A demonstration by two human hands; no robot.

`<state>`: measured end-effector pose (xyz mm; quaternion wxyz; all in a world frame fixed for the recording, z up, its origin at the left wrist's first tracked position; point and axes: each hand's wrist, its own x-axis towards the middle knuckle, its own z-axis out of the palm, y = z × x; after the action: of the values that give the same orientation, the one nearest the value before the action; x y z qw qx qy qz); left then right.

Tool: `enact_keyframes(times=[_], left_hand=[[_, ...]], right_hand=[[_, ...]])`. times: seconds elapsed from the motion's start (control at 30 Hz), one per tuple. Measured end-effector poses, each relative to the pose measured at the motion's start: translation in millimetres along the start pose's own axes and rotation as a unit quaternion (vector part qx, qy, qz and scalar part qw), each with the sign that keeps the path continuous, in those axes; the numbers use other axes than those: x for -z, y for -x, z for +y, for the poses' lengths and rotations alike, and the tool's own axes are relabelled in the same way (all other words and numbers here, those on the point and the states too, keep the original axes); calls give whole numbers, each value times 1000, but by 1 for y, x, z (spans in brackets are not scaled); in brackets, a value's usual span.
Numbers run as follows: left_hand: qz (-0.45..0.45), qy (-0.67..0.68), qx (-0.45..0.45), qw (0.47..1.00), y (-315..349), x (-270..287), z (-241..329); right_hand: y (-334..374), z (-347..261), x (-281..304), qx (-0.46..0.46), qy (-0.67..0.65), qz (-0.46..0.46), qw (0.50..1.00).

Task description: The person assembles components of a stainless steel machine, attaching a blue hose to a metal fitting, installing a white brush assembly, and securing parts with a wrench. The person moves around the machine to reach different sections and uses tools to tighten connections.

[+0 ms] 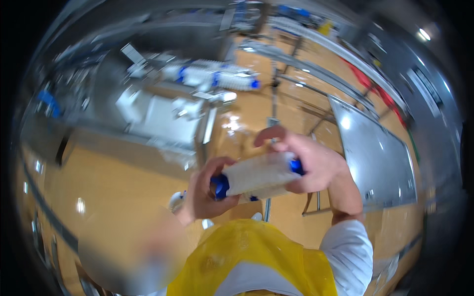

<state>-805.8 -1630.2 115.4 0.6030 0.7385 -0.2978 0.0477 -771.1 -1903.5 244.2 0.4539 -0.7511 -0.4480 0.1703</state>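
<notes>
In front of my yellow apron (247, 237), both hands grip a white, roughly cylindrical roller-like part with blue ends (259, 174). My left hand (200, 192) is wrapped round its left blue end. At the right blue end, my right hand (313, 160) holds on with thumb and fingers, the index finger curled above. The part lies nearly level, its right end a little higher. Motion blur hides its surface detail and exact kind.
Similar white pieces with blue bands (212, 76) lie along metal machinery at the left, above a pale tray-like surface (170, 121). To the right stands a shiny metal table (377, 158). Metal frames and rails (306, 64) run behind, over an orange-tan floor (113, 167).
</notes>
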Motion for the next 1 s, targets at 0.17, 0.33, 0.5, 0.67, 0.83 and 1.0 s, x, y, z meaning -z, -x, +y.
enact_keyframes(times=[0.17,0.33,0.5,0.67,0.83,1.0], left_hand=[[82,91,18,992,-18,95,88],[230,49,25,972,-36,194,86],[295,-53,88,950,-87,297,77],[251,-101,125,955,-171,379,53],[114,-650,2,751,-239,489,-40],[287,-523,96,797,-271,448,-87]], right_hand=[[-25,112,-81,-40,-367,-203,907],[-21,166,-108,-207,-278,-186,919],[-45,156,-26,38,-424,19,905],[-110,113,64,50,-398,157,902],[-183,118,92,-57,-490,169,853],[-193,133,103,-139,-534,223,804]])
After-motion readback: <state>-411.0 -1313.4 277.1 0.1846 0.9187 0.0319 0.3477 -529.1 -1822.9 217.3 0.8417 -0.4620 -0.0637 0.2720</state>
